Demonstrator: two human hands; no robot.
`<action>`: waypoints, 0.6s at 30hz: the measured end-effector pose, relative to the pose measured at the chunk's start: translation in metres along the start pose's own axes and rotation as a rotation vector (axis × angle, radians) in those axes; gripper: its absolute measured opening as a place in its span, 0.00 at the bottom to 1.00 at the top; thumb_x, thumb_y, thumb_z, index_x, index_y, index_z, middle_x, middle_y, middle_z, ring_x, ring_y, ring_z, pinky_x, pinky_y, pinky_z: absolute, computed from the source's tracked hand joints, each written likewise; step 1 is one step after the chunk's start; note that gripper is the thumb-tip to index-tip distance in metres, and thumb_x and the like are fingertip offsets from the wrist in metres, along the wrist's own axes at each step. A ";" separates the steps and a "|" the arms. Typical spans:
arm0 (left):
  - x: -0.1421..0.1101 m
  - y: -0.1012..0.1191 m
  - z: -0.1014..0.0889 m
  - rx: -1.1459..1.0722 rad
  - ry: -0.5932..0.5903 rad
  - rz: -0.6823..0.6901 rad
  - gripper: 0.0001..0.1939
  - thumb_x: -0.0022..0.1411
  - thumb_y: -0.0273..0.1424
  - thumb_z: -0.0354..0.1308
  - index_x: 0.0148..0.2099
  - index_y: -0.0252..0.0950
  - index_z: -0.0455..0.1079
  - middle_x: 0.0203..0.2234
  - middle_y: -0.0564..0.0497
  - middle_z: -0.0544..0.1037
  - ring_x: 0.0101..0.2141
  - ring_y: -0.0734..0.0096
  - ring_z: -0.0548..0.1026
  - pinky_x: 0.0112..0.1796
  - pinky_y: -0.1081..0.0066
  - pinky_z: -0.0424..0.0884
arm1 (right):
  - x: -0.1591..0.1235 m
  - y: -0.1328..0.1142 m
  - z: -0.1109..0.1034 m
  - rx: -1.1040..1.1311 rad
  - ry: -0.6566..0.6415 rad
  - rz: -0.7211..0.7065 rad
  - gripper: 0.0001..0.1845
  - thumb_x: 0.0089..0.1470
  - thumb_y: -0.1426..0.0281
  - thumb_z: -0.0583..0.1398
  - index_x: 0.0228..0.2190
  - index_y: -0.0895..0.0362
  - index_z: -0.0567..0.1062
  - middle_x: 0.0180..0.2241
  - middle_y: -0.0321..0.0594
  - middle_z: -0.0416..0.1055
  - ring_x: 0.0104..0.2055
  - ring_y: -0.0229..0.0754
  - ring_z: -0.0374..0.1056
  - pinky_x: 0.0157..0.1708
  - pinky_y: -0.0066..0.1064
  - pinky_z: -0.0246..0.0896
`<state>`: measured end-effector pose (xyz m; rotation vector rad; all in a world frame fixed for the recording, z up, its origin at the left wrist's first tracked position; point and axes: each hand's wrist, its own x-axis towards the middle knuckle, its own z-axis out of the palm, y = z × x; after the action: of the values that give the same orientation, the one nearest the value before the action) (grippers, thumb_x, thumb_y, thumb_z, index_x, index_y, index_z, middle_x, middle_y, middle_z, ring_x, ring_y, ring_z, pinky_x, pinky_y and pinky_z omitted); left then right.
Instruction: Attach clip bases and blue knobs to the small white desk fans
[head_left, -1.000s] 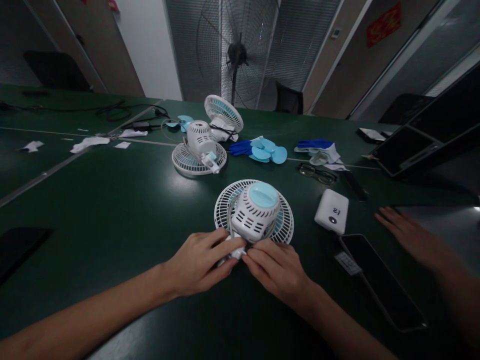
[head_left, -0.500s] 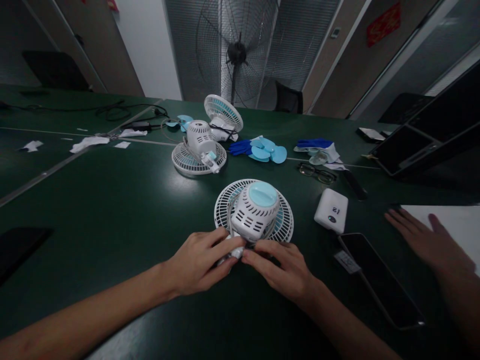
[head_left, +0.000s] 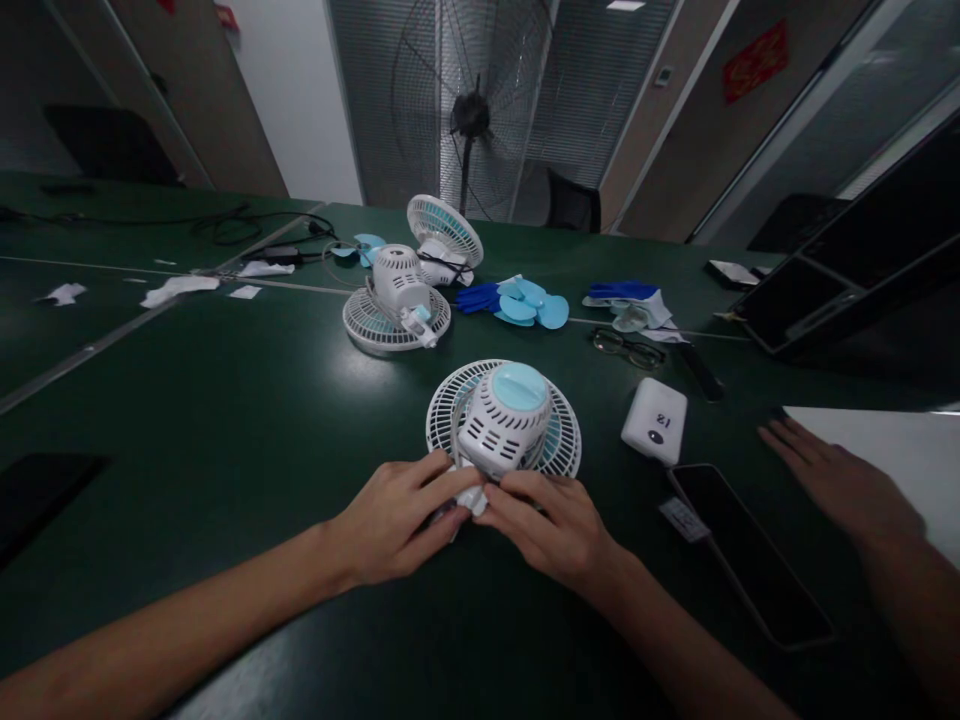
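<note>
Before me a small white fan (head_left: 496, 438) lies grille-down on the green table, its motor housing and light-blue round cap facing up. At its near side is a small white protruding part (head_left: 472, 499), mostly covered by fingers. My left hand (head_left: 405, 515) is closed, pinching this part between thumb and fingers. From the other side my right hand (head_left: 553, 522) is closed too, its bent fingers and thumb against the same part. A loose cord (head_left: 456, 425) runs along the housing. The exact finger contact is hidden.
Two more small fans (head_left: 397, 280) and light-blue blades (head_left: 529, 302) lie farther back. Blue gloves (head_left: 626, 292), glasses (head_left: 628, 348), a white power bank (head_left: 655, 420) and a phone (head_left: 750, 555) are on the right. Another person's hand (head_left: 844, 480) rests by a white flat surface (head_left: 900, 450).
My right fingers shifted slightly at the white part, and more of it shows now. The view tilted a little. The other person's hand moved slightly, and the dark surface beside it turned white.
</note>
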<state>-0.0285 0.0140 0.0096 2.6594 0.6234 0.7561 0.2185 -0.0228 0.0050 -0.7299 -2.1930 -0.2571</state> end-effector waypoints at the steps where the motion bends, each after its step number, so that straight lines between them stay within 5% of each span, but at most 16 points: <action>1: 0.000 0.001 0.000 0.002 0.001 -0.002 0.17 0.79 0.35 0.44 0.65 0.38 0.59 0.40 0.47 0.72 0.34 0.66 0.74 0.33 0.67 0.74 | 0.003 -0.003 0.002 0.011 0.014 0.027 0.03 0.66 0.74 0.62 0.40 0.60 0.77 0.33 0.40 0.77 0.33 0.36 0.75 0.32 0.27 0.69; 7: 0.002 0.003 -0.001 0.007 0.000 -0.017 0.16 0.79 0.35 0.44 0.63 0.38 0.61 0.41 0.47 0.74 0.35 0.66 0.76 0.34 0.67 0.75 | 0.008 -0.016 0.010 0.076 -0.018 0.215 0.09 0.68 0.75 0.58 0.33 0.57 0.73 0.30 0.39 0.76 0.30 0.38 0.72 0.33 0.30 0.69; 11: 0.003 0.003 -0.002 0.007 -0.004 -0.006 0.16 0.79 0.35 0.43 0.62 0.38 0.62 0.41 0.47 0.74 0.35 0.66 0.76 0.34 0.67 0.75 | 0.002 -0.008 0.002 0.077 -0.025 0.096 0.03 0.67 0.74 0.60 0.41 0.59 0.75 0.36 0.41 0.79 0.35 0.38 0.76 0.35 0.29 0.72; 18: 0.001 0.000 -0.002 0.004 -0.002 -0.008 0.17 0.79 0.35 0.43 0.64 0.38 0.61 0.41 0.47 0.73 0.34 0.66 0.75 0.33 0.67 0.75 | -0.002 0.003 -0.006 0.024 -0.014 0.005 0.12 0.66 0.76 0.62 0.51 0.59 0.76 0.41 0.41 0.80 0.38 0.36 0.78 0.35 0.26 0.73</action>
<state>-0.0286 0.0148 0.0123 2.6593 0.6346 0.7509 0.2245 -0.0237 0.0071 -0.7253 -2.2032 -0.2235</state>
